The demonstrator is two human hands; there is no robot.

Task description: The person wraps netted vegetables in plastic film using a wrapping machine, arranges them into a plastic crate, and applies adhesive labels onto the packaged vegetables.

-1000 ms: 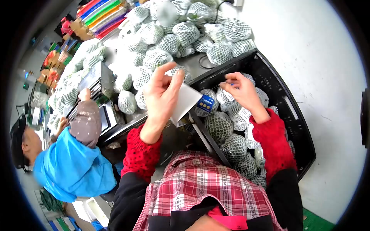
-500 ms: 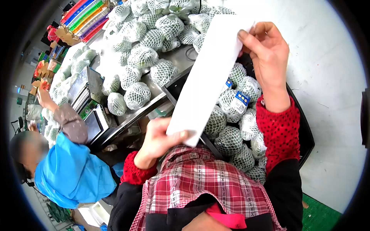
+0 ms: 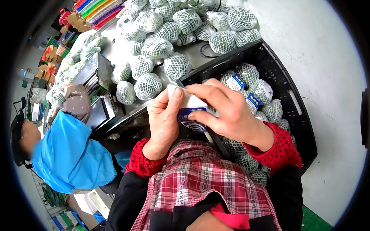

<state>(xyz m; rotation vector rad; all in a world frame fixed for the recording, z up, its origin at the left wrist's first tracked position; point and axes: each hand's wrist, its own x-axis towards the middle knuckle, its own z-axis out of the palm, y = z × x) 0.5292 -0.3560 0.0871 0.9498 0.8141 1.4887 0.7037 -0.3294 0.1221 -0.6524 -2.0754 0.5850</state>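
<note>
My left hand (image 3: 163, 115) is closed on a white label strip (image 3: 190, 101), its thumb pressed over the upper end. At the strip's other side is my right hand (image 3: 233, 111), with fingers and thumb pinching near a blue printed patch (image 3: 188, 114). The strip looks bent or folded between my hands, and part of it is hidden by the fingers. Just beyond my right hand stands a black crate (image 3: 285, 77) of round produce in white nets. Blue-and-white labels (image 3: 253, 101) show on some of these pieces.
A metal table (image 3: 196, 59) at the upper left bears many net-wrapped pieces (image 3: 177, 65). To the left, a person in a blue garment (image 3: 73, 154) works beside a boxy device (image 3: 102, 111). Coloured crates (image 3: 98, 11) are stacked at the back.
The long white strip, earlier stretched between my hands, is now bunched up short, with a blue printed part showing. My right hand has come down and left towards my left hand, uncovering the crate.
</note>
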